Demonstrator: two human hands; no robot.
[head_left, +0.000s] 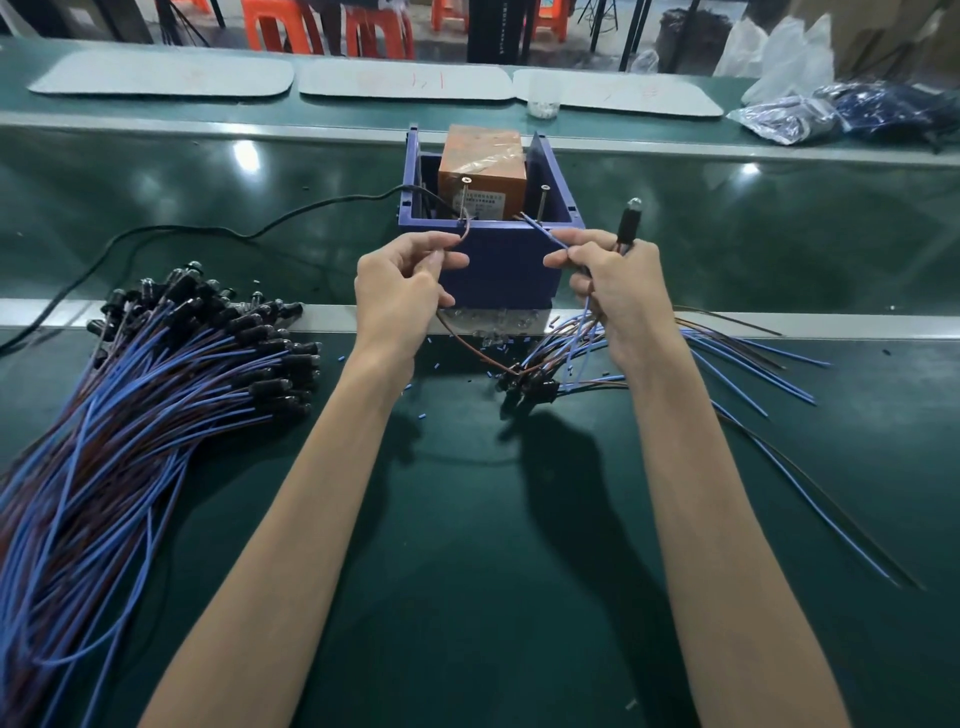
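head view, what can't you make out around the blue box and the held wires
- Label on the orange block: print too small, head view.
- Right hand: its back hides how many wires it grips besides the blue wire.
- Brown wire pinched by the left hand: whether its tip touches anything in the blue box is too small to tell.
- Wire bundle: cut off by left and bottom edges.

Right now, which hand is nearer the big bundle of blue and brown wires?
Left. The left hand is to the right of the bundle; the right hand is farther right again.
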